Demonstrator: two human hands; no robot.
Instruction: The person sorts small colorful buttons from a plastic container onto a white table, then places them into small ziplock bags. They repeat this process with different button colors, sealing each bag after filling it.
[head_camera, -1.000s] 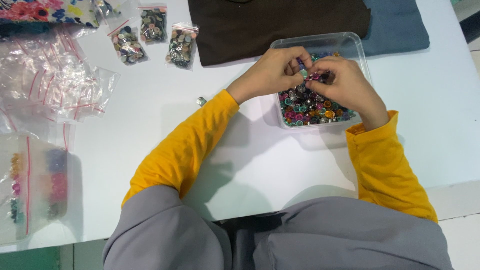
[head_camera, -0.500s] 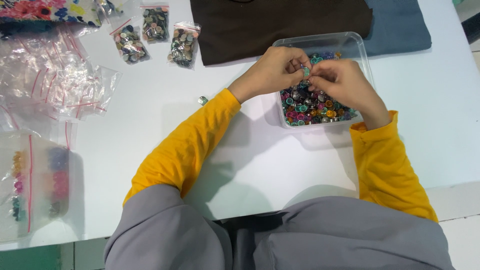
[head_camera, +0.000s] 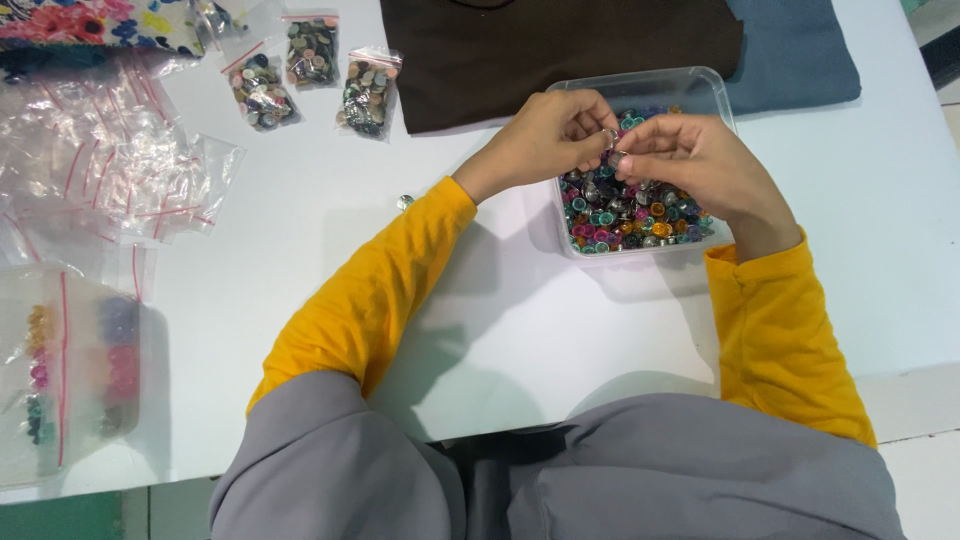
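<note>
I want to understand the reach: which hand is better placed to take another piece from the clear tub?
Probably the right hand: it hangs directly over the clear tub of colourful pieces, while the left hand sits at its edge.

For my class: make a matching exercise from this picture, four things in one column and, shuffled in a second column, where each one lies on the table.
Things
1. clear tub of coloured beads
2. three small filled bags
3. brown cloth
4. pile of empty clear bags

Places
A. far edge, behind the tub
B. under both hands
C. left side of the table
D. far left, in a row

Pairs: 1-B, 2-D, 3-A, 4-C
</note>
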